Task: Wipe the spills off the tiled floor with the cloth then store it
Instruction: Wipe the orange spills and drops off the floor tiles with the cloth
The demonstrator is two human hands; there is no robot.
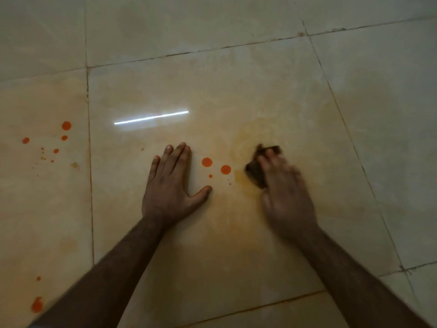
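Open floor (236,79) lies ahead of both hands. Between the left hand (170,183) and the cloth (256,170) sit 2 large orange drops (207,162), nothing raised.

Beige tiled floor (236,79), glossy, going greyer toward the upper right of the frame, with thin dark grout lines (89,162) crossing it in a slanted grid. Bright orange drops (207,162) at the centre, two big round ones and a few specks beside them. More orange dots (66,125) scattered at the left, and an orange blot (37,304) at the lower left. A pale yellow-orange smear (246,143) tints the tile right of centre. There sits the cloth (256,171), dark brown, blurred. A white streak of reflected light (151,117) cuts across the tile above centre.
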